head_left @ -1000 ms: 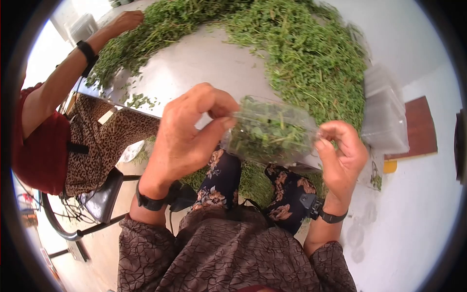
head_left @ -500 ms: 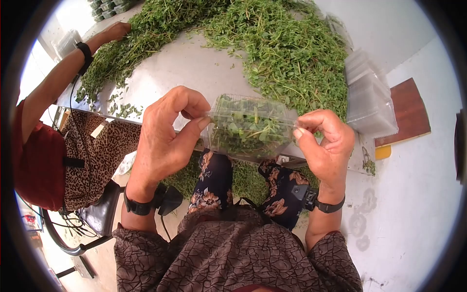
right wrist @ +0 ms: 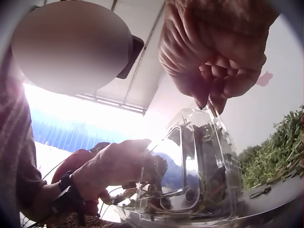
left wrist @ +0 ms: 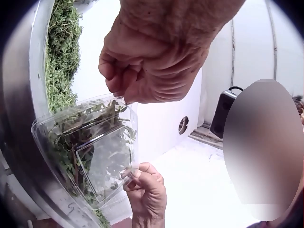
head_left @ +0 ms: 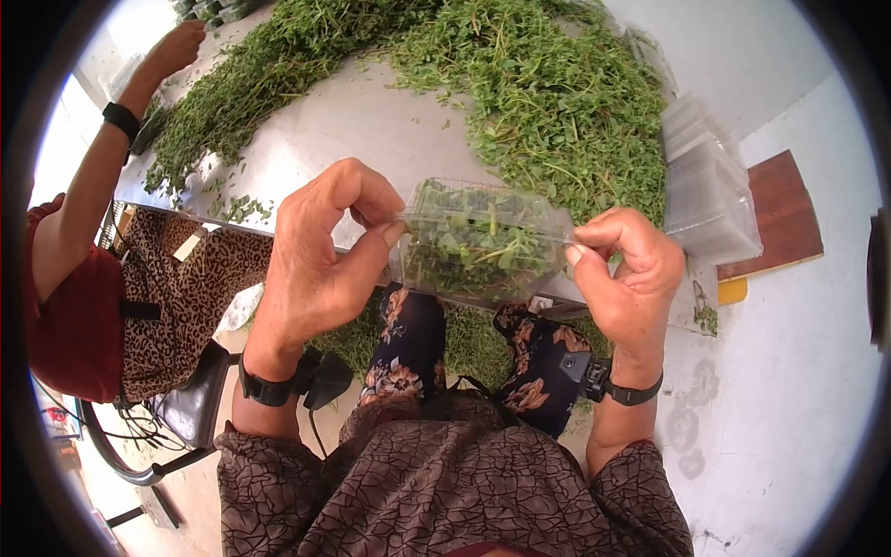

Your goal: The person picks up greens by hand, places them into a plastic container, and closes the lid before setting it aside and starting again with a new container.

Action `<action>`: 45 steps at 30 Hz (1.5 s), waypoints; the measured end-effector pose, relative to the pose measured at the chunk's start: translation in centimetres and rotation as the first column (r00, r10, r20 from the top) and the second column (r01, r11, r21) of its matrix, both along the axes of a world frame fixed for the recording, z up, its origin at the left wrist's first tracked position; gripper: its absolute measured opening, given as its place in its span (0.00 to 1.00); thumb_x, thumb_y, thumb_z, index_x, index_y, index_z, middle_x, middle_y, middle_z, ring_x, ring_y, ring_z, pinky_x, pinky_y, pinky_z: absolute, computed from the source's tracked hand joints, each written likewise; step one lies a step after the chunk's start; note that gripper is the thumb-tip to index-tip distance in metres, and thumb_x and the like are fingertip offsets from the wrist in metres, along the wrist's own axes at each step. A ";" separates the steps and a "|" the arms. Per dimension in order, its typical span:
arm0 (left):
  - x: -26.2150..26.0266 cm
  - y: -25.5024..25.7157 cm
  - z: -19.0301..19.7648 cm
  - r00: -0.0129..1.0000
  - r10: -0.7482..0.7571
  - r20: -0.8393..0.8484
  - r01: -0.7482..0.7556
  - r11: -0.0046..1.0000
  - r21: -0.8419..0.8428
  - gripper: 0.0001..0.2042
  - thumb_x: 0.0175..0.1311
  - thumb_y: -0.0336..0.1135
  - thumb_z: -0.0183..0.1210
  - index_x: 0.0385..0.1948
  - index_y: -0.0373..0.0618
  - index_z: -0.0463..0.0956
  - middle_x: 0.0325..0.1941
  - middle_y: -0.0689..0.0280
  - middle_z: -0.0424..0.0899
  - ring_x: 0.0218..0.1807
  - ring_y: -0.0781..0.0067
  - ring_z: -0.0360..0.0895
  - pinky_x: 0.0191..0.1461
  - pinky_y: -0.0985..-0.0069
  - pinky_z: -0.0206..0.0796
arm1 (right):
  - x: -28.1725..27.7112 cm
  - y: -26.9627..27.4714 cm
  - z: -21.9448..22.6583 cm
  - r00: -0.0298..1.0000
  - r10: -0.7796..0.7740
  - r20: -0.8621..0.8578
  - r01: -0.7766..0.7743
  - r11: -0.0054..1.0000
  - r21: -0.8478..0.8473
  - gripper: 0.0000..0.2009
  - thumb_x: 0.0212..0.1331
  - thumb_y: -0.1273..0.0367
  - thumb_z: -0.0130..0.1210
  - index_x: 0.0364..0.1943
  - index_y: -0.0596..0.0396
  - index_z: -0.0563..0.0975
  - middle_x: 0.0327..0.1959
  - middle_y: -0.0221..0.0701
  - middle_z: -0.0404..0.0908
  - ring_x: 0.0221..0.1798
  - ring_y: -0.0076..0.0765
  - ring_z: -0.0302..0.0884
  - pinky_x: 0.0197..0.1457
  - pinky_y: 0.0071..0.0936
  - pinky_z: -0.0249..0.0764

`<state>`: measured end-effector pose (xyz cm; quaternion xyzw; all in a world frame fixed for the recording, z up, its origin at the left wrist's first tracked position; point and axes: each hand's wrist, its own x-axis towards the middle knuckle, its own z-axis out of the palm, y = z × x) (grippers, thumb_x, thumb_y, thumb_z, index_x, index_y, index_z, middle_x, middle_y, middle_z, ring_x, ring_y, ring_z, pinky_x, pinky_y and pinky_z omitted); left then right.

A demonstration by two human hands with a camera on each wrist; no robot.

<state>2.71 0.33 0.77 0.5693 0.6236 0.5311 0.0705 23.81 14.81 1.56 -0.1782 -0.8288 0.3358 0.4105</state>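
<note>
A clear plastic clamshell box [head_left: 478,239] packed with green herb sprigs is held between both hands above the table's near edge. My left hand [head_left: 325,255] pinches its left rim between thumb and fingers. My right hand [head_left: 624,269] pinches the right rim with curled fingers. The left wrist view shows the clamshell box [left wrist: 88,147] from below, with the left hand [left wrist: 152,61] at its top edge and the right hand [left wrist: 147,190] at its lower edge. In the right wrist view the box [right wrist: 199,166] hangs under the right hand [right wrist: 213,57].
A wide heap of loose green herbs [head_left: 548,93] covers the far side of the white table [head_left: 371,130]. A stack of empty clear boxes [head_left: 710,186] stands at the right. Another person [head_left: 74,241] sits at the left, their hand [head_left: 176,42] in the herbs.
The box has come lower and nearer, and both hands have settled on its rims. The other person's hand has moved further up the herb pile.
</note>
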 end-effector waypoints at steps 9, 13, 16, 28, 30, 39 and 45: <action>0.0 0.0 0.0 0.998 -0.022 0.058 0.021 0.999 0.024 0.07 0.45 0.16 0.52 0.25 0.37 0.70 0.23 0.66 0.71 0.26 0.76 0.69 0.32 0.79 0.61 | -0.4 -0.2 0.0 1.000 -0.007 0.009 0.007 1.000 -0.013 0.06 0.43 0.83 0.55 0.24 0.59 0.74 0.19 0.25 0.74 0.19 0.16 0.67 0.23 0.15 0.65; 0.0 0.2 -0.2 0.998 -0.036 0.049 0.033 0.997 0.064 0.07 0.42 0.16 0.51 0.24 0.37 0.69 0.22 0.64 0.72 0.24 0.73 0.70 0.30 0.76 0.63 | -0.4 -0.3 -0.1 0.999 -0.046 0.023 0.046 0.999 -0.001 0.06 0.42 0.83 0.55 0.24 0.59 0.73 0.19 0.24 0.72 0.18 0.14 0.64 0.22 0.14 0.62; 0.1 0.2 -0.2 1.000 -0.010 0.010 0.009 0.996 0.084 0.06 0.42 0.16 0.51 0.23 0.37 0.69 0.22 0.64 0.72 0.23 0.73 0.70 0.29 0.76 0.63 | -0.4 -0.4 -0.2 0.998 -0.059 0.036 0.059 0.998 0.000 0.07 0.42 0.83 0.55 0.23 0.58 0.73 0.19 0.24 0.72 0.18 0.13 0.62 0.22 0.14 0.61; 0.4 0.6 -0.6 0.998 0.050 -0.027 -0.046 0.990 0.131 0.06 0.42 0.16 0.51 0.23 0.37 0.69 0.22 0.63 0.72 0.23 0.72 0.70 0.29 0.75 0.64 | -0.5 0.1 -0.7 1.000 -0.020 -0.005 0.020 1.000 -0.003 0.08 0.42 0.84 0.54 0.25 0.59 0.72 0.21 0.25 0.70 0.19 0.13 0.61 0.23 0.13 0.59; 0.3 0.8 -1.0 0.999 0.044 0.014 -0.045 0.989 0.143 0.06 0.44 0.17 0.52 0.25 0.37 0.70 0.23 0.63 0.72 0.24 0.72 0.70 0.30 0.76 0.65 | -0.4 0.1 -0.6 1.000 -0.015 0.000 0.015 1.000 0.001 0.07 0.42 0.84 0.54 0.25 0.59 0.72 0.22 0.25 0.71 0.19 0.13 0.61 0.23 0.13 0.59; 0.6 1.2 -3.8 0.924 -0.050 0.378 -0.025 0.981 0.192 0.06 0.56 0.26 0.57 0.35 0.38 0.73 0.30 0.69 0.75 0.36 0.79 0.70 0.45 0.78 0.64 | -0.2 0.3 -0.5 1.000 -0.023 -0.009 0.022 0.992 -0.123 0.06 0.46 0.83 0.55 0.27 0.61 0.74 0.26 0.27 0.73 0.26 0.17 0.66 0.31 0.15 0.64; 1.3 1.5 -4.0 0.952 -0.011 0.307 -0.075 0.961 0.265 0.05 0.56 0.23 0.56 0.33 0.38 0.72 0.30 0.65 0.76 0.34 0.74 0.73 0.43 0.77 0.65 | 0.0 0.2 -0.2 0.998 -0.068 0.007 0.068 0.991 -0.116 0.05 0.47 0.82 0.55 0.28 0.61 0.75 0.28 0.29 0.76 0.28 0.19 0.69 0.34 0.16 0.66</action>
